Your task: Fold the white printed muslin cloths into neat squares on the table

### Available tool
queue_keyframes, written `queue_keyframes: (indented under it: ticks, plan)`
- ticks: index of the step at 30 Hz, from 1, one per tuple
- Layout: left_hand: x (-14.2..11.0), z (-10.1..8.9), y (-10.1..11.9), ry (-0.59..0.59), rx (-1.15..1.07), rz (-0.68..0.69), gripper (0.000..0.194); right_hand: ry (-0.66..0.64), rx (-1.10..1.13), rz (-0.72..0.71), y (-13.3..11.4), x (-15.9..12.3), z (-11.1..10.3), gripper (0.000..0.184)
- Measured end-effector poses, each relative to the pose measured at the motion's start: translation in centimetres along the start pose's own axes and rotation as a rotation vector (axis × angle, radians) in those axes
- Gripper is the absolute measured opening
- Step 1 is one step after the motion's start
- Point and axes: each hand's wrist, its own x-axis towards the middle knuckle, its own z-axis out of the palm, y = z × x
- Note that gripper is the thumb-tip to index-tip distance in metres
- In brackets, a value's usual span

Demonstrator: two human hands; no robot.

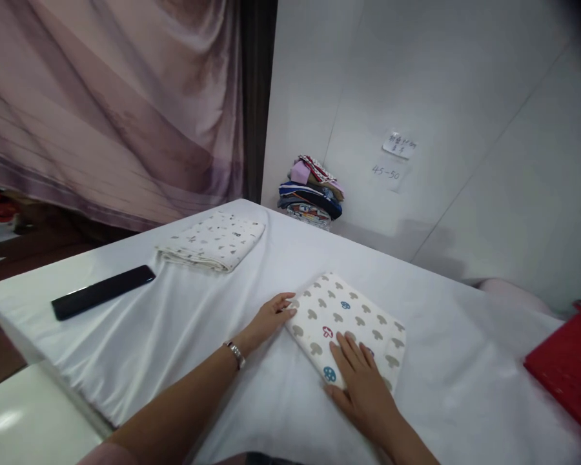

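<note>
A folded white cloth with a mushroom print (348, 316) lies on the white-covered table (184, 349) in front of me. My left hand (270, 320) rests at the cloth's left edge, fingers stretched out and touching it. Flat on the near part of the cloth lies my right hand (363, 381), fingers extended, holding nothing. A bracelet shows on my left wrist.
A second folded white cloth with small prints (213, 242) lies further back on the left. A black flat device (102, 292) sits near the table's left edge. A stack of colourful folded cloths (310, 190) stands against the wall. A red item (569, 368) lies at the right.
</note>
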Motion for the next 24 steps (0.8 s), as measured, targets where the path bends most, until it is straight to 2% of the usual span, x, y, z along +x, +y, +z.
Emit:
queue_keyframes:
  ticks: [4, 13, 16, 19, 24]
  plan:
    - [0.0, 0.1, -0.1, -0.092, -0.016, 0.027, 0.045, -0.009, -0.013, 0.01, -0.1, -0.2, -0.1, 0.064]
    - [0.7, -0.1, -0.8, -0.015, 0.039, -0.042, 0.043, 0.014, 0.0, 0.003, -0.4, -0.3, -0.2, 0.07]
    - [1.6, -0.4, -0.1, 0.025, 0.233, -0.095, 0.046, 0.03, -0.008, -0.003, -0.5, -0.3, 0.0, 0.069]
    - [3.4, -0.1, 1.4, 0.064, 0.464, -0.14, 0.05, 0.064, -0.017, -0.012, -0.5, -0.3, 0.2, 0.067]
    - [8.6, 2.3, 4.2, 0.039, 0.816, -0.187, 0.052, 0.101, -0.003, -0.027, -0.5, -0.4, 0.4, 0.069]
